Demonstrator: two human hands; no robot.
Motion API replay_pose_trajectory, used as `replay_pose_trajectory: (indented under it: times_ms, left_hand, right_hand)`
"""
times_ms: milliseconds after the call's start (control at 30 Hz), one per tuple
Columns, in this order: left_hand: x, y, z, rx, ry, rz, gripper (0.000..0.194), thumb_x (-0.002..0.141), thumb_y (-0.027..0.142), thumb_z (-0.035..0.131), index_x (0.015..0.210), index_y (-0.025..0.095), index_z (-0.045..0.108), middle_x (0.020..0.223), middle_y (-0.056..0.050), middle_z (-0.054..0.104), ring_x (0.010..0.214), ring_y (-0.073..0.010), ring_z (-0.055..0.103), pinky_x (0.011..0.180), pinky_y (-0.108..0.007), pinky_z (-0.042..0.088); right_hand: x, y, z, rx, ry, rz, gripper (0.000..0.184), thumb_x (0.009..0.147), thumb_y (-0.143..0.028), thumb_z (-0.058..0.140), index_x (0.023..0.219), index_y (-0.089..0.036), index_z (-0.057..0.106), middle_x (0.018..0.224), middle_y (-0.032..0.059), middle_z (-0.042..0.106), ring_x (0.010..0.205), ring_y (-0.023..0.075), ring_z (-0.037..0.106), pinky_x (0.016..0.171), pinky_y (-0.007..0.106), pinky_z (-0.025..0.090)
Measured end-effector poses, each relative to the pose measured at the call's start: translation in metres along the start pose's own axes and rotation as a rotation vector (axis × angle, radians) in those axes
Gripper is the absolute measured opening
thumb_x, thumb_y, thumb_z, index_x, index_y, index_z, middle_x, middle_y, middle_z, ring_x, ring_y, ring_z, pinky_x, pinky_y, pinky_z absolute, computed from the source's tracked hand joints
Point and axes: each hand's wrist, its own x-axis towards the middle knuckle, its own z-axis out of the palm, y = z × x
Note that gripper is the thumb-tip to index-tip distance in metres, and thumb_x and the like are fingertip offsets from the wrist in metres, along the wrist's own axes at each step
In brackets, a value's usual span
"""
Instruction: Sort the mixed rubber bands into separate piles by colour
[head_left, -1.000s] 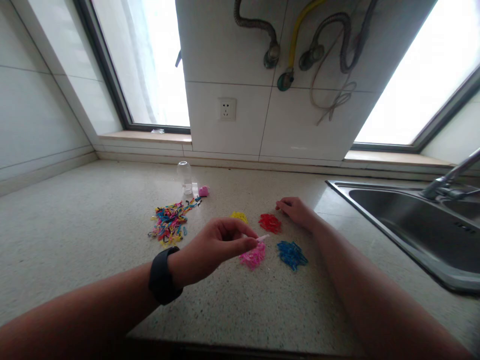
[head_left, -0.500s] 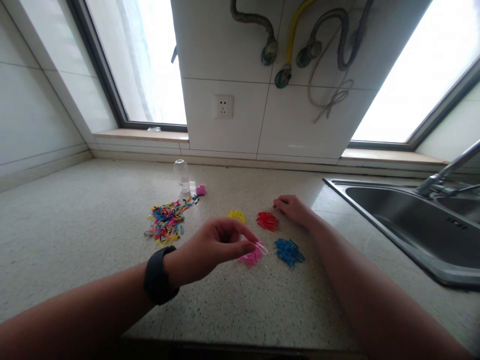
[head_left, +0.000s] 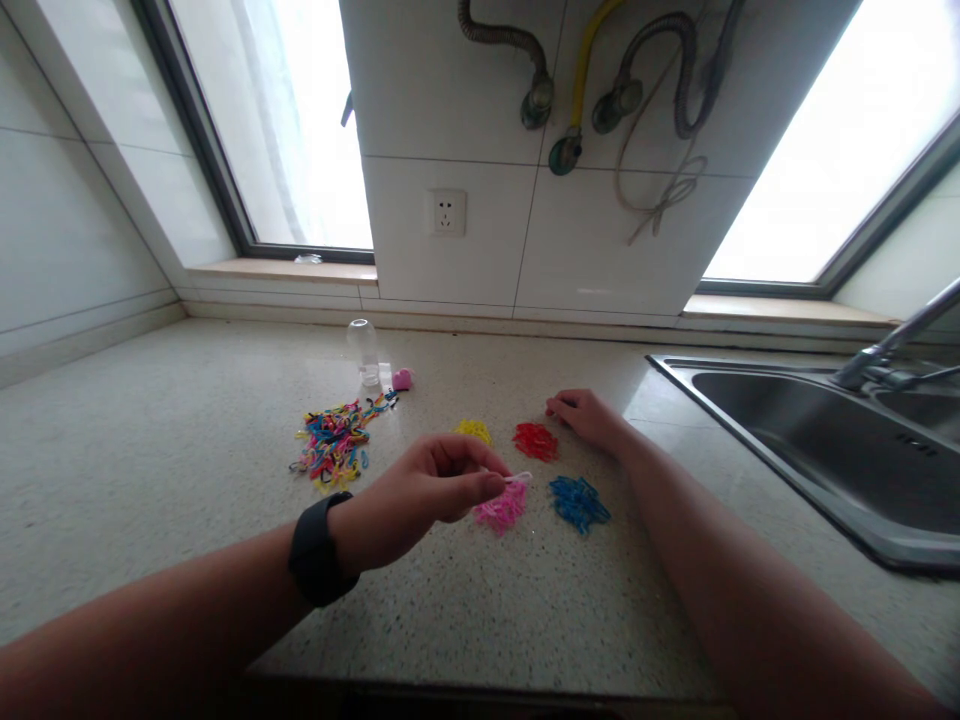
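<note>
My left hand (head_left: 442, 480), with a black band on its wrist, pinches a pale pink rubber band (head_left: 519, 477) between thumb and forefinger. It hovers over a pile of pink rubber bands (head_left: 501, 510), partly covering it. My right hand (head_left: 583, 415) rests on the counter with its fingers curled together, just right of the red rubber bands (head_left: 535, 441); nothing shows in it. Blue rubber bands (head_left: 579, 503) lie right of the pink ones. Yellow rubber bands (head_left: 474, 431) sit behind my left hand, partly hidden. Farther left is a mixed multicoloured heap of rubber bands (head_left: 334, 440).
A clear bottle-shaped container (head_left: 363, 352) stands behind the mixed heap, beside a small pink object (head_left: 403, 379). A steel sink (head_left: 810, 430) with a faucet (head_left: 892, 350) is set into the counter (head_left: 450, 620) at right. The tiled wall (head_left: 442, 270) bounds the back.
The pale pink band in my left hand has tilted from hanging down to nearly level, its free end a little higher. My right hand stays in place.
</note>
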Motion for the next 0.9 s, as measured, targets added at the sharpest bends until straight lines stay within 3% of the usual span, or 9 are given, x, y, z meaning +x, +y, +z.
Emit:
replay_pose_trajectory:
  times_ms: [200,300,467,633,900]
  left_hand:
    - [0.001,0.003,0.003,-0.074,0.013,-0.026,0.021,0.084,0.034,0.075,0.088,0.015,0.067,0.059,0.008,0.039,0.049,-0.0036,0.025,0.047,-0.021,0.016]
    - [0.002,0.004,0.003,0.019,0.035,-0.028,0.024,0.085,0.038,0.073,0.09,0.015,0.066,0.059,0.008,0.039,0.05,-0.0042,0.026,0.047,-0.021,0.018]
    - [0.003,0.002,0.0,0.562,0.167,-0.032,0.032,0.088,0.046,0.065,0.095,0.015,0.07,0.063,0.005,0.046,0.054,-0.0074,0.037,0.049,-0.022,0.025]
    - [0.002,-0.003,-0.007,1.216,0.194,0.109,0.023,0.091,0.038,0.06,0.095,0.02,0.074,0.061,0.003,0.053,0.056,-0.0102,0.046,0.054,-0.025,0.029]
    - [0.0,-0.014,-0.013,1.557,0.058,0.214,0.016,0.093,0.027,0.057,0.094,0.019,0.072,0.082,-0.004,0.07,0.075,-0.017,0.064,0.067,-0.028,0.043]
  right_hand:
    - [0.001,0.001,0.0,0.001,-0.007,-0.003,0.041,0.089,-0.047,0.049,0.082,-0.016,0.074,0.062,0.0025,0.064,0.055,0.0144,0.053,0.055,0.027,0.037]
    - [0.0,0.0,0.0,0.003,-0.008,-0.006,0.041,0.089,-0.047,0.049,0.082,-0.016,0.073,0.063,0.0029,0.065,0.056,0.0146,0.054,0.056,0.027,0.038]
    - [0.0,0.0,0.0,-0.003,-0.008,0.005,0.039,0.089,-0.046,0.05,0.082,-0.016,0.073,0.064,0.0035,0.066,0.057,0.015,0.055,0.055,0.027,0.038]
    - [0.0,-0.001,0.0,-0.013,-0.01,0.004,0.039,0.088,-0.046,0.05,0.081,-0.016,0.073,0.064,0.0039,0.067,0.057,0.015,0.055,0.055,0.027,0.038]
    - [-0.002,-0.003,-0.001,-0.01,-0.011,-0.006,0.039,0.088,-0.046,0.05,0.079,-0.017,0.074,0.065,0.0041,0.067,0.057,0.0146,0.054,0.054,0.027,0.037]
